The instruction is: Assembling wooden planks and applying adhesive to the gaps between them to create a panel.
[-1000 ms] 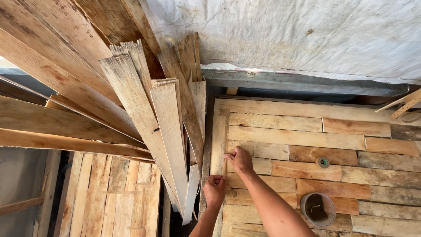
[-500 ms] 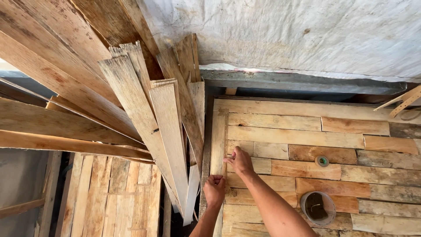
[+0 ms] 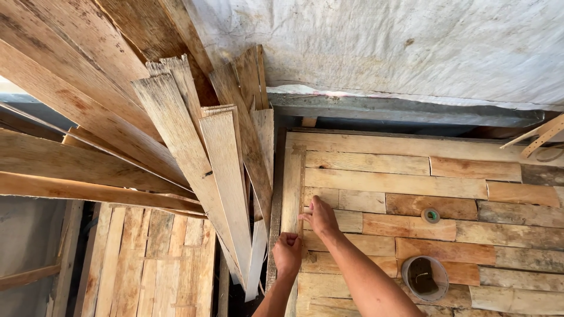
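while both hands work at the left edge of a wooden panel [image 3: 411, 188] made of short planks, the right hand [image 3: 320, 216] lies on a plank with fingers spread flat, pressing near the upright edge strip [image 3: 292, 188]. the left hand [image 3: 288, 251] is curled closed just below it; what it grips cannot be told. a small tape roll [image 3: 430, 215] and a round tub [image 3: 424, 277] sit on the panel toward its lower right. loose boards [image 3: 194, 147] lean beyond the left edge.

Loose planks [image 3: 194, 147] left of panel [image 3: 411, 188], tub [image 3: 425, 277] perhaps on it
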